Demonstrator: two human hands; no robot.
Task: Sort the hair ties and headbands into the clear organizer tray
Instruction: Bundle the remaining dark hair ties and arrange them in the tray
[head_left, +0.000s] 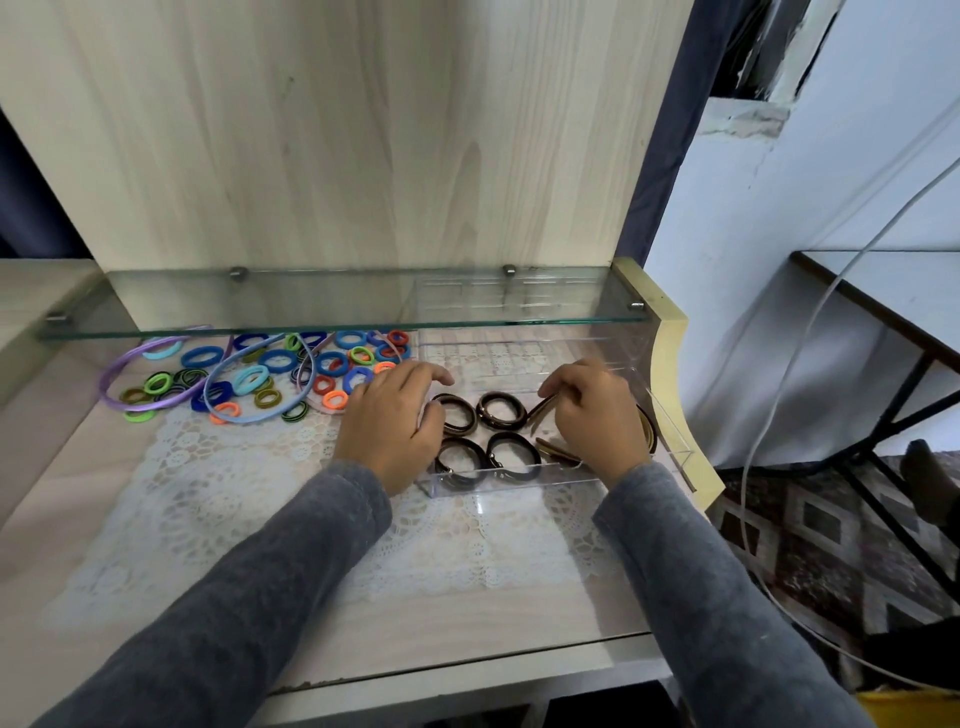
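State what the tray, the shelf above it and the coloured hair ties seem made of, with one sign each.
Tray: probably hard clear plastic; see-through, glossy walls.
Shelf: apparently glass; transparent, green-tinted edge.
Hair ties: seemingly fabric-covered elastic; matte, soft-looking rings.

Glass shelf (322, 304) overhangs tray (519, 475) rear; front of tray w/ free room.

left hand (392, 415) covers the left edge of the clear organizer tray (519, 480) — can't tell if it grips anything. right hand (592, 415) hides most of the brown band (540, 410) it pinches. glass shelf (311, 306) overlaps the far hair ties (280, 361) and the tray's back. sleeves (260, 597) cut off at the bottom edge.
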